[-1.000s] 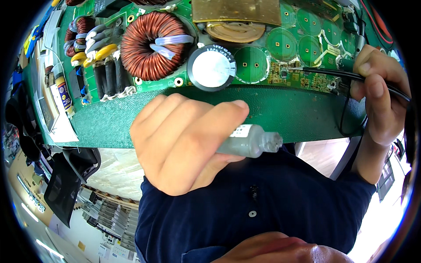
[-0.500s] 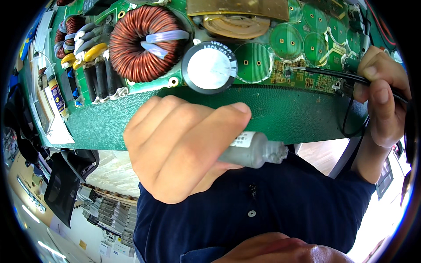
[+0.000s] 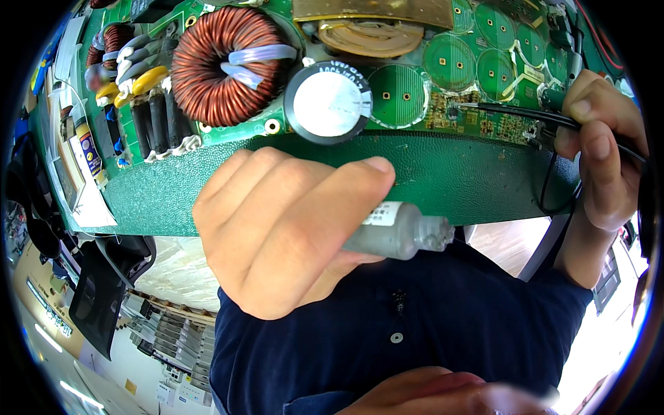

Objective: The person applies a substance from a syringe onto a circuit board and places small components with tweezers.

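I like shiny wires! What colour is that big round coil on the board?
The coil is coppery reddish-brown, with pale ties across it; the head view shows it.

A small grey bottle (image 3: pixel 401 234) with a white label lies tilted sideways in the left hand (image 3: pixel 290 232), its neck pointing right. A thin black tool (image 3: pixel 515 114) reaches across the green circuit board (image 3: pixel 443 111), pinched in the right hand (image 3: pixel 602 149).

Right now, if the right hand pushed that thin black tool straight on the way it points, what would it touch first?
Most likely the green circuit board: the right hand aims the black tool leftward at its small components, though depth is unclear.
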`<state>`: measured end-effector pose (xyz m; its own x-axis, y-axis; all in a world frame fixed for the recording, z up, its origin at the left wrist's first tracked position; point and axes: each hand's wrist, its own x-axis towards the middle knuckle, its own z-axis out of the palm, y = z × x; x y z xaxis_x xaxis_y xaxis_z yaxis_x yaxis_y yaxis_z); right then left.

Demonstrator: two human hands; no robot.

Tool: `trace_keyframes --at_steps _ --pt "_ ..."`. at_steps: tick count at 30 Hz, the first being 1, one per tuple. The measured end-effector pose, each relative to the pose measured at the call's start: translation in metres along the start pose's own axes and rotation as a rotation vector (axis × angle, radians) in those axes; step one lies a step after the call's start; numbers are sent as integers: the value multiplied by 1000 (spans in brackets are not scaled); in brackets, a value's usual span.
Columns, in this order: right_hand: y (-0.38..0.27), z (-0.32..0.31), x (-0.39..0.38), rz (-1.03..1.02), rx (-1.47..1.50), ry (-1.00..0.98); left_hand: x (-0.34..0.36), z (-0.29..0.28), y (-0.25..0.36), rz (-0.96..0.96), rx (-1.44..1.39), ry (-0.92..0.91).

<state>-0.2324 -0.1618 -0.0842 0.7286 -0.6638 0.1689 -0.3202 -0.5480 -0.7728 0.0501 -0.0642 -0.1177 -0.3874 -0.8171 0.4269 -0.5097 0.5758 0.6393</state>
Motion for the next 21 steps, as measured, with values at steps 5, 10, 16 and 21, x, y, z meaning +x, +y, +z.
trace_keyframes --at_steps 5,10,16,21 --pt "0 0 3 -5 -11 -15 0 3 1 -8 0 28" --pt "-2 0 4 12 -22 -17 0 4 1 -5 -2 48" --pt "-2 0 2 7 -60 -2 -1 4 1 -11 -4 48" --pt "1 -1 2 3 -9 -9 -2 3 0 -8 -10 36"
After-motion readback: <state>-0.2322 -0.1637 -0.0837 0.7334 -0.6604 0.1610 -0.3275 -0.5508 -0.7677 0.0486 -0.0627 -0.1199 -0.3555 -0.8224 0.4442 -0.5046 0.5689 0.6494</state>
